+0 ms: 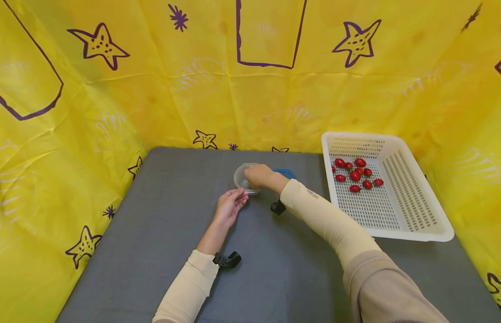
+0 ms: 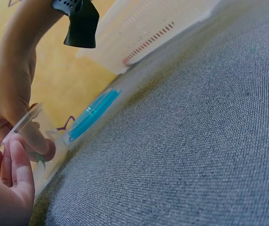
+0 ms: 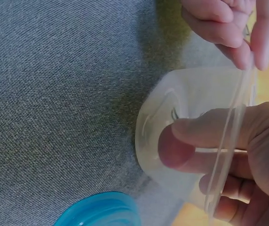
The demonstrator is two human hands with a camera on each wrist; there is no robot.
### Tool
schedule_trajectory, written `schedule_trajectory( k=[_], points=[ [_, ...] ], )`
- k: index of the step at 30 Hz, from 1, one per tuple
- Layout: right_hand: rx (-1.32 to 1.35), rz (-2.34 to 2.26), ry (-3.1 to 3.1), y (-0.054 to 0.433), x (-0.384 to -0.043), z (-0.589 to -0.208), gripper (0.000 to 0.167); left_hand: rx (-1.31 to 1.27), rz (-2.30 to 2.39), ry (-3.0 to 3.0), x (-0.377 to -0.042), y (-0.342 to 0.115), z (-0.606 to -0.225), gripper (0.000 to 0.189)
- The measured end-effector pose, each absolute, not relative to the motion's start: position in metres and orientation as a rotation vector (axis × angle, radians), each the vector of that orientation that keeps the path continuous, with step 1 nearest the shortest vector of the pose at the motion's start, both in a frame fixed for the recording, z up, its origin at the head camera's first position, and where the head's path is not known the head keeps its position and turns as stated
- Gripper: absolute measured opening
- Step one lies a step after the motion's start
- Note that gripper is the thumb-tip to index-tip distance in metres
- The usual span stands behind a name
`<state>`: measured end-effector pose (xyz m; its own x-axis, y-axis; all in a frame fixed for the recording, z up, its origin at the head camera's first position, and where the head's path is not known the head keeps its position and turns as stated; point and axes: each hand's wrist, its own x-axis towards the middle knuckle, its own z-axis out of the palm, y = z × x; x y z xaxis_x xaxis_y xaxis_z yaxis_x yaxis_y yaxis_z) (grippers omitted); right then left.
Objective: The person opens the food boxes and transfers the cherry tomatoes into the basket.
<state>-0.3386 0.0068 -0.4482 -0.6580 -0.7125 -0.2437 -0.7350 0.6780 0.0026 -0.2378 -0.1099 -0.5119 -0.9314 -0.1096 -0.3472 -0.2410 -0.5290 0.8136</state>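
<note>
A round clear plastic container point(image 1: 239, 178) stands on the grey table. The thumb and fingertips of my left hand point(image 1: 229, 208) pinch its near rim, as the right wrist view also shows. My right hand point(image 1: 260, 176) reaches down into the container from above. Between its thumb and finger it holds a red cherry tomato point(image 3: 176, 148) with a bit of green stem, close to the container's bottom. The head view hides this tomato behind the hand. Just right of the container lies a blue lid point(image 1: 286, 173), partly covered by the right forearm.
A white slotted plastic basket point(image 1: 426, 235) stands at the right with several cherry tomatoes point(image 1: 355, 176) inside. A yellow patterned cloth point(image 1: 250, 107) hangs behind and along both sides of the grey table point(image 1: 161, 215). Each wrist carries a black camera mount point(image 1: 228, 260).
</note>
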Motion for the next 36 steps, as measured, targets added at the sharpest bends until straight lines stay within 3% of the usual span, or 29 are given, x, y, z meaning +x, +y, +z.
schedule_trajectory(
  k=[9, 19, 36],
  points=[
    [-1.204, -0.119, 2.698, 0.018, -0.342, -0.424, 0.004, -0.562, 2.629, 1.483, -0.242, -0.108, -0.512, 0.009],
    [-1.254, -0.317, 2.706, 0.054, -0.336, -0.395, 0.01, -0.585, 2.587, 1.503, -0.242, -0.11, -0.514, 0.005],
    [-0.978, -0.636, 2.784, 0.153, -0.338, -0.363, 0.019, -0.586, 2.601, 1.465, -0.247, -0.111, -0.516, 0.007]
  ],
)
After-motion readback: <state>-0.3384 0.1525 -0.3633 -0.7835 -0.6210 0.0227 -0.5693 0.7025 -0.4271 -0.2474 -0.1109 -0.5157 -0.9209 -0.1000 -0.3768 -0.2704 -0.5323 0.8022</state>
